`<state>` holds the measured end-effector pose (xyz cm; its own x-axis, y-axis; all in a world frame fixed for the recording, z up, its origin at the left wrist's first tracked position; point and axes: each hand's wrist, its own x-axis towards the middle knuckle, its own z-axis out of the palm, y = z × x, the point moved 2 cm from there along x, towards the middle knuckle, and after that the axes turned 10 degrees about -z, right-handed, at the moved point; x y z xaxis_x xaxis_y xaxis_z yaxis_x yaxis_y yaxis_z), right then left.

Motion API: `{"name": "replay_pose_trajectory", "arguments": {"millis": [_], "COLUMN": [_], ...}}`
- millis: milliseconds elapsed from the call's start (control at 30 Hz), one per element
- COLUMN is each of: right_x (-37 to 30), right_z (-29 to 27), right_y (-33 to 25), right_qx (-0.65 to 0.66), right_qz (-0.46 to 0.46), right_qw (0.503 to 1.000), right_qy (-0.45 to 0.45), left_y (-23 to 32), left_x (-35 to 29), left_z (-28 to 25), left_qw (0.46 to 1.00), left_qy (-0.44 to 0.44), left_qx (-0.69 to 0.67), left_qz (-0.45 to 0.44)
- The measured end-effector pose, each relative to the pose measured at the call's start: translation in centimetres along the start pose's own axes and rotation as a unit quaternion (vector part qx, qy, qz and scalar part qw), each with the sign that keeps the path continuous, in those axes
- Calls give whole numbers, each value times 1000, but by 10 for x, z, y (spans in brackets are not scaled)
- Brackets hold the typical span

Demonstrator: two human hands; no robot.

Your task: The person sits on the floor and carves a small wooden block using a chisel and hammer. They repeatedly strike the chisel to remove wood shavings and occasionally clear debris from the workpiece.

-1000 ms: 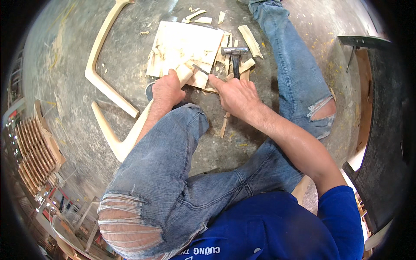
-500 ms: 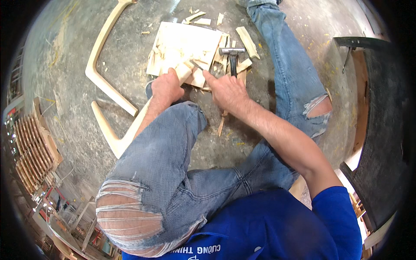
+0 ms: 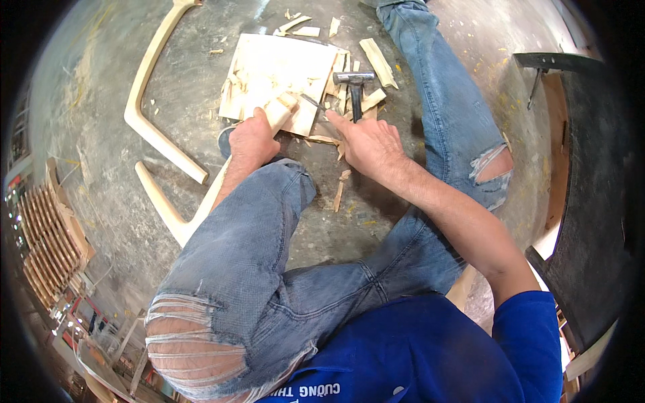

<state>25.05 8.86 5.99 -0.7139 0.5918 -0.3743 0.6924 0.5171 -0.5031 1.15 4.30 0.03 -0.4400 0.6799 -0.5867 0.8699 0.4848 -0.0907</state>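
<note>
My left hand (image 3: 254, 142) is closed round a pale, angled wooden chair part (image 3: 176, 225), which passes under my forearm. Its squared end (image 3: 279, 107) rests over a light wooden board (image 3: 274, 60) strewn with shavings. My right hand (image 3: 371, 144) is closed with its index finger stretched along a chisel (image 3: 312, 101); the handle is hidden in the hand. The chisel's blade points left toward the wood's end, a small gap apart. A hammer (image 3: 354, 79) lies just beyond my right hand, the lower part of its handle hidden.
Another angled wooden part (image 3: 142, 101) lies on the concrete floor to the left. Offcuts (image 3: 378, 64) and chips surround the board. At the far left stands a stack of slatted wooden pieces (image 3: 50, 235); a large black panel (image 3: 598, 181) is at the right.
My right hand has drawn the chisel a little to the right, away from the wood's end. My left hand keeps its hold. The whole view has shifted slightly.
</note>
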Motion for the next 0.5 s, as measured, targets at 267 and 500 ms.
{"name": "replay_pose_trajectory", "arguments": {"millis": [267,500], "right_x": [-3,3], "right_z": [5,8], "right_y": [0,4], "right_qx": [26,32], "right_qz": [-29,-50], "right_qw": [999,998], "right_qy": [-37,-12], "left_y": [3,2], "left_x": [1,1], "left_z": [0,0], "left_qw": [1000,1000], "left_qy": [3,-2], "left_qx": [11,19], "left_qz": [10,2]}}
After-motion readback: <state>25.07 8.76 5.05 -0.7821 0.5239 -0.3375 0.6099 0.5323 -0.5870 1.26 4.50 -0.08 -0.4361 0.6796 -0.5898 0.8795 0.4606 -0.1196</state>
